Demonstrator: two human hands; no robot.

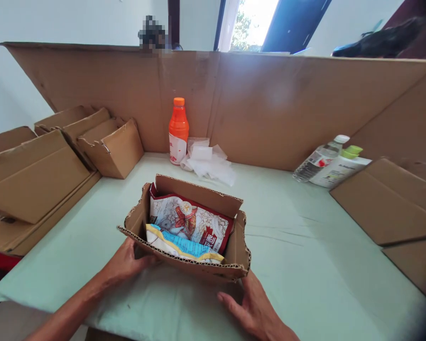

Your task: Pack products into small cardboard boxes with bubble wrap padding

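A small open cardboard box (234,255) sits on the pale green table (298,246) in front of me. Inside it lie a red-and-white patterned snack bag (190,220) and a blue-and-yellow packet (184,246). My left hand (126,263) grips the box's near left corner, fingers curled under the flap. My right hand (250,308) rests at the near right corner, fingers spread against the box's underside and the table.
An orange bottle (178,130) stands at the back beside crumpled white wrapping (208,163). Two bottles (328,163) lie at the right. Folded cardboard boxes (39,175) are stacked left, flat cardboard (390,203) right. A tall cardboard wall (270,104) closes the back.
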